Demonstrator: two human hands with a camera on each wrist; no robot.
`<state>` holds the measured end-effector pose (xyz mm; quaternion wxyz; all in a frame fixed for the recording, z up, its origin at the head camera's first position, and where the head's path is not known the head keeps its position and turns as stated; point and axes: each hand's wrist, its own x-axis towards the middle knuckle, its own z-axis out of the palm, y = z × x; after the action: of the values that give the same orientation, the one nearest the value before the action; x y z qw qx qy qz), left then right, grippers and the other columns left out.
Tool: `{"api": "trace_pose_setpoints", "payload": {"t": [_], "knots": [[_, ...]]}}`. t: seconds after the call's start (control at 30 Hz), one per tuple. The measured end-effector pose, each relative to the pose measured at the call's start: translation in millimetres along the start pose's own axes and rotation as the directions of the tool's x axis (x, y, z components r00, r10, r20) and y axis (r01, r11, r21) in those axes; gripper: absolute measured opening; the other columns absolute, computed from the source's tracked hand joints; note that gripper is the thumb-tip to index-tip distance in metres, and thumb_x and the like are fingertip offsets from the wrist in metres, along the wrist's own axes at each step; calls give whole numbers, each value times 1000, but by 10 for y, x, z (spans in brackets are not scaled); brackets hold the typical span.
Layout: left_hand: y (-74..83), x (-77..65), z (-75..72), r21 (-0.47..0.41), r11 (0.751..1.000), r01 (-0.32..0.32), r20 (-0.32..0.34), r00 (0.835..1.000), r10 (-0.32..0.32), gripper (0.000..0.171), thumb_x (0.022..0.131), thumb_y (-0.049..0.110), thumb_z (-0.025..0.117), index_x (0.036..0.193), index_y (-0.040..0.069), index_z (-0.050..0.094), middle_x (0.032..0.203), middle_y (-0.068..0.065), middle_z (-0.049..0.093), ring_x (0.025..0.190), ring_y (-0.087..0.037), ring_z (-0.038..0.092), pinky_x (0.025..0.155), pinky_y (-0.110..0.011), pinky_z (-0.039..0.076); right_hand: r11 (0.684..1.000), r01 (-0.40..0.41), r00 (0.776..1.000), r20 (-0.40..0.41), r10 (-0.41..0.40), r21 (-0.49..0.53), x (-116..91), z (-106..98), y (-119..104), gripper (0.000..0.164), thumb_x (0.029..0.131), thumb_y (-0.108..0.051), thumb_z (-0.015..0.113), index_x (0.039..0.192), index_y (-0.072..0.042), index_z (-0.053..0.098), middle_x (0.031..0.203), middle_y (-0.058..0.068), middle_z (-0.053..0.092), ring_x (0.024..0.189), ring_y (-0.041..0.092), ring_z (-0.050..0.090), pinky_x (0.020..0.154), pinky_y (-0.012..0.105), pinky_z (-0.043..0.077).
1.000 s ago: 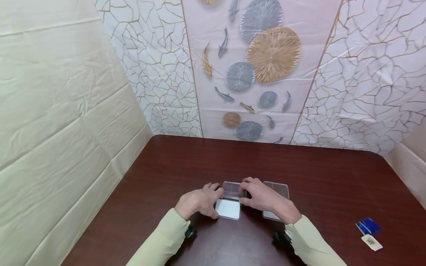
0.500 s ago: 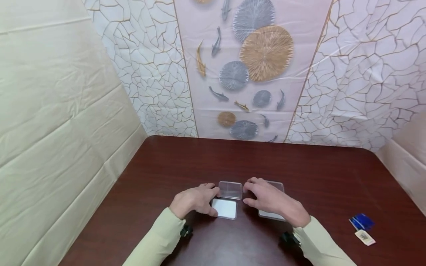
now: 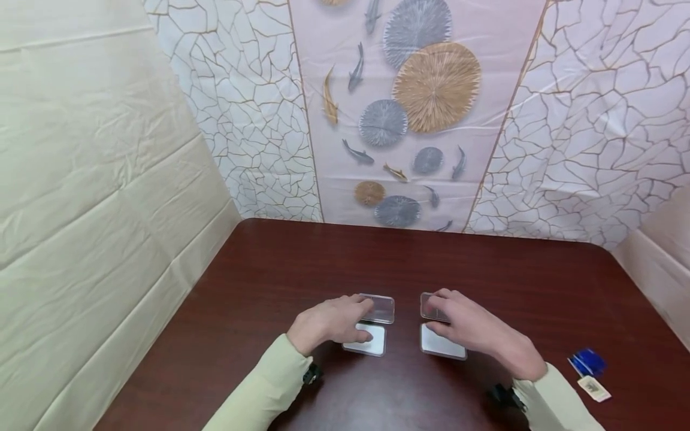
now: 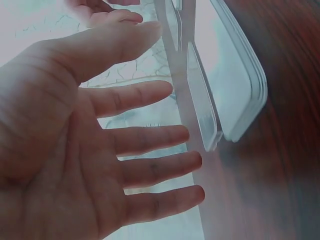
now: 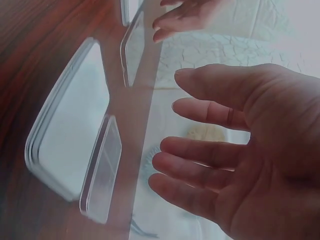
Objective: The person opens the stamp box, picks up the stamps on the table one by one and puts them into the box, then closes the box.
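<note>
Over the left pair of shallow plastic pieces hovers my left hand (image 3: 332,321), fingers extended and palm bare in its wrist view. That pair is a clear plastic lid (image 3: 385,309) lying behind a flat case with a white face (image 3: 378,341). My right hand (image 3: 477,321), fingers loosely bent and holding nothing, is above the right pair. There another clear lid (image 5: 106,170) lies alongside a second white-faced case (image 3: 439,345). The right wrist view shows a gap between the fingertips and both pieces. My hands partly cover both pairs in the head view.
Off to the right on the dark wooden table (image 3: 302,257) lie small blue packets (image 3: 587,362) and a small pale printed card (image 3: 594,388). A patterned cloth (image 3: 372,203) hangs along the back edge, and a plain cream cloth (image 3: 135,239) stands at the left.
My right hand has moved away to the right from the left pair, uncovering the right case. My left hand has shifted slightly right and now overlaps the left lid and case more.
</note>
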<state>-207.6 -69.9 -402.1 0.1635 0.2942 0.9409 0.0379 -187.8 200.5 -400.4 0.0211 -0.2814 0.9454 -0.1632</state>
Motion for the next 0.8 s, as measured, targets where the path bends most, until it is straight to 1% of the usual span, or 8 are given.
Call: {"api": "trace_pose_setpoints", "payload": {"t": [0.13,0.23,0.37,0.47,0.53,0.63,0.8], "knots": [[60,23,2,-2,1000,-17,-13,1000,17,53,91,44,65,137,21,49,146,1,48,124,-19,56,98,-36,49,1000,-13,1000,-7,13,-14,-51,-30,56,15,87,-21,74,100,-15,68,107,3,62,93,18,59,75,34,51],[105,56,8,-5,999,-39,-28,999,39,56,93,43,64,141,22,47,150,1,45,134,-21,49,103,-38,46,1000,-14,1000,-19,14,-15,-96,-56,106,16,86,-20,74,100,-14,67,104,2,62,89,15,60,74,33,51],[188,121,6,-11,994,-104,-60,993,103,50,93,42,64,136,21,50,139,5,53,128,-16,53,98,-32,48,1000,-17,999,-45,16,-20,-189,-80,190,14,86,-19,74,97,-14,67,98,-1,63,81,11,60,69,29,49],[255,165,1,8,989,-145,-89,985,146,43,92,42,65,128,21,53,126,7,59,114,-10,59,90,-26,50,999,-42,998,-43,42,-9,-266,-89,254,15,86,-20,74,98,-14,68,94,-2,63,77,9,57,66,27,47],[293,188,1,29,988,-154,-99,983,157,45,92,43,65,130,21,53,125,6,60,112,-7,59,91,-24,49,998,-61,997,-39,61,1,-309,-93,296,16,86,-21,74,98,-14,67,93,-3,63,76,7,57,65,26,47],[343,214,2,59,984,-166,-110,979,172,47,93,44,64,132,22,52,128,4,59,114,-7,59,93,-22,48,997,-73,996,-58,73,6,-368,-88,361,16,84,-20,76,96,-16,66,90,-6,62,75,5,57,64,25,48],[392,259,33,63,984,-169,-111,978,175,47,93,45,63,134,24,51,132,4,57,120,-8,57,97,-21,46,997,-75,992,-102,72,-18,-439,-54,450,17,82,-20,78,94,-17,66,88,-8,62,75,5,57,64,27,48]]}}
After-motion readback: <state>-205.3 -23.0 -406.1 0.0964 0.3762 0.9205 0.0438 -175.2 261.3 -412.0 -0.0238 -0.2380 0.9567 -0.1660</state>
